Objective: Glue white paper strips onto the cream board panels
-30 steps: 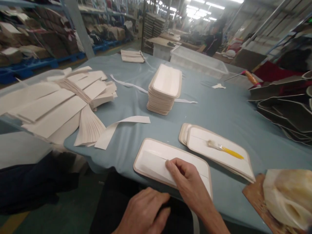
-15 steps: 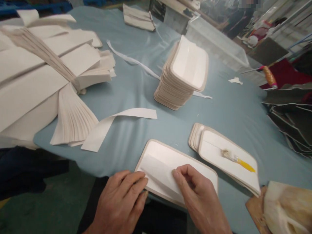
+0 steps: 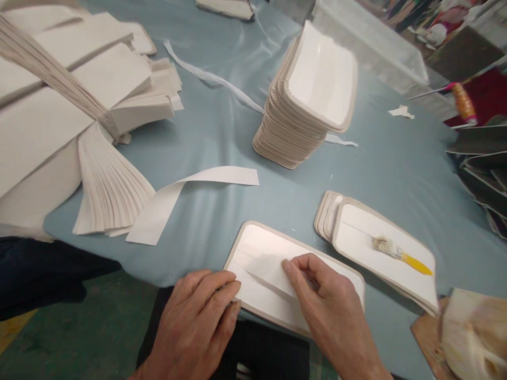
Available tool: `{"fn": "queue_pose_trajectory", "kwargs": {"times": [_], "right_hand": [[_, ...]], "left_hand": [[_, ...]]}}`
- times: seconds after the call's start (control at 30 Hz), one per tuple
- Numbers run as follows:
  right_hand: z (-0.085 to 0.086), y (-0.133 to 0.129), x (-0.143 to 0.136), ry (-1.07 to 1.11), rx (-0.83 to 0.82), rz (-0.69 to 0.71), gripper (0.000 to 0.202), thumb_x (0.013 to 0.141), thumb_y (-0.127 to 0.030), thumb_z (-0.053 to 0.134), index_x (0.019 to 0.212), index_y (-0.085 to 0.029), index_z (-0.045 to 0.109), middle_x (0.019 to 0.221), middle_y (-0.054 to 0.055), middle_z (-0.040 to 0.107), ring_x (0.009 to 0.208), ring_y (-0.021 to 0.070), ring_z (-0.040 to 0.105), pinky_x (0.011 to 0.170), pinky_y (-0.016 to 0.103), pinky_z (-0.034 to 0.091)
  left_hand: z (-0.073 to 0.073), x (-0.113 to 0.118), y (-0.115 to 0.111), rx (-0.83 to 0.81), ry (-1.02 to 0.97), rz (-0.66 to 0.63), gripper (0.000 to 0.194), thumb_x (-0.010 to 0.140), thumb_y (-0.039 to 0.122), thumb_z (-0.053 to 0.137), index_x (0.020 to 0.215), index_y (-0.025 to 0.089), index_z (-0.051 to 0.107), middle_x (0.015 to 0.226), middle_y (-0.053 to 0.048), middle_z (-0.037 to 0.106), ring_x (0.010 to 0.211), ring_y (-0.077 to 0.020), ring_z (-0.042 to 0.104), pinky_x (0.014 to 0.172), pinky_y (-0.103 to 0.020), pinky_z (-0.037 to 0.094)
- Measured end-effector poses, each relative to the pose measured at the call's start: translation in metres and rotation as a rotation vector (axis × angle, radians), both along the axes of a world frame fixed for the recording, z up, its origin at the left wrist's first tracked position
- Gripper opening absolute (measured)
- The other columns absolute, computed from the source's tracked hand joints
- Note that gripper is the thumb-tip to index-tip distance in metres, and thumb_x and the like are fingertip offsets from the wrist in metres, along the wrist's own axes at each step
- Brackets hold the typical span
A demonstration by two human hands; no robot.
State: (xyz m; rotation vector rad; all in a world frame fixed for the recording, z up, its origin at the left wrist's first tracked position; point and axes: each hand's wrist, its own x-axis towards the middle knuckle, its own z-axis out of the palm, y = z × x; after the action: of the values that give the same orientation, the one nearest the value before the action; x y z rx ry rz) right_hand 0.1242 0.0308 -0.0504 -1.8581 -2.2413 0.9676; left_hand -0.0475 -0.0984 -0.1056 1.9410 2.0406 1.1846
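Observation:
A white rounded panel with a beige rim (image 3: 332,264) lies at the table's near edge. Across it runs a white strip (image 3: 263,266), its right part pinched between the thumb and finger of my right hand (image 3: 325,295). My left hand (image 3: 202,316) rests at the panel's left end, its fingers together and their tips on the panel's edge. To the right, a brush with a yellow handle (image 3: 414,263) lies on a small pile of similar panels (image 3: 360,221). Another white strip (image 3: 158,208) curls on the table left of the panel.
A tall stack of panels (image 3: 293,116) stands at the back middle. Bundled beige strips (image 3: 79,100) fill the left side. A clear plastic bin (image 3: 372,47) is behind, an orange-handled tool (image 3: 464,103) at the right, and a stained container (image 3: 475,332) at the near right.
The strip on the panel has shifted slightly away from the near edge, its right part still in my right hand. My left hand has barely moved. The camera view has tilted down.

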Motion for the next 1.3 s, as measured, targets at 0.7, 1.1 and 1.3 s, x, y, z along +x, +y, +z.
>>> {"fn": "queue_pose_trajectory", "kwargs": {"times": [0.7, 1.1, 1.3], "right_hand": [[0.007, -0.007, -0.023, -0.13, 0.144, 0.194, 0.021, 0.094, -0.046, 0.065, 0.083, -0.029, 0.071, 0.065, -0.005, 0.072, 0.057, 0.018, 0.066, 0.056, 0.028, 0.032], [0.003, -0.015, -0.041, -0.327, 0.322, 0.313, 0.02, 0.094, -0.044, 0.067, 0.09, -0.025, 0.071, 0.067, 0.001, 0.076, 0.062, 0.0245, 0.074, 0.056, 0.029, 0.029], [0.006, -0.013, -0.042, -0.179, 0.222, 0.277, 0.024, 0.1, -0.035, 0.056, 0.081, -0.026, 0.067, 0.062, -0.002, 0.071, 0.055, 0.0188, 0.065, 0.057, 0.028, 0.029]], "left_hand": [[-0.004, 0.002, 0.0, -0.037, 0.073, 0.009, 0.014, 0.1, 0.014, 0.056, 0.11, 0.017, 0.066, 0.111, -0.006, 0.072, 0.098, -0.0201, 0.06, 0.089, -0.036, 0.045], [-0.006, 0.002, -0.001, -0.033, 0.057, 0.024, 0.015, 0.1, 0.015, 0.056, 0.11, 0.017, 0.068, 0.109, -0.005, 0.074, 0.096, -0.021, 0.059, 0.086, -0.037, 0.043], [-0.006, 0.004, -0.001, -0.04, 0.048, 0.048, 0.015, 0.098, 0.015, 0.058, 0.108, 0.019, 0.068, 0.109, -0.004, 0.075, 0.095, -0.0213, 0.059, 0.085, -0.037, 0.043]]}}
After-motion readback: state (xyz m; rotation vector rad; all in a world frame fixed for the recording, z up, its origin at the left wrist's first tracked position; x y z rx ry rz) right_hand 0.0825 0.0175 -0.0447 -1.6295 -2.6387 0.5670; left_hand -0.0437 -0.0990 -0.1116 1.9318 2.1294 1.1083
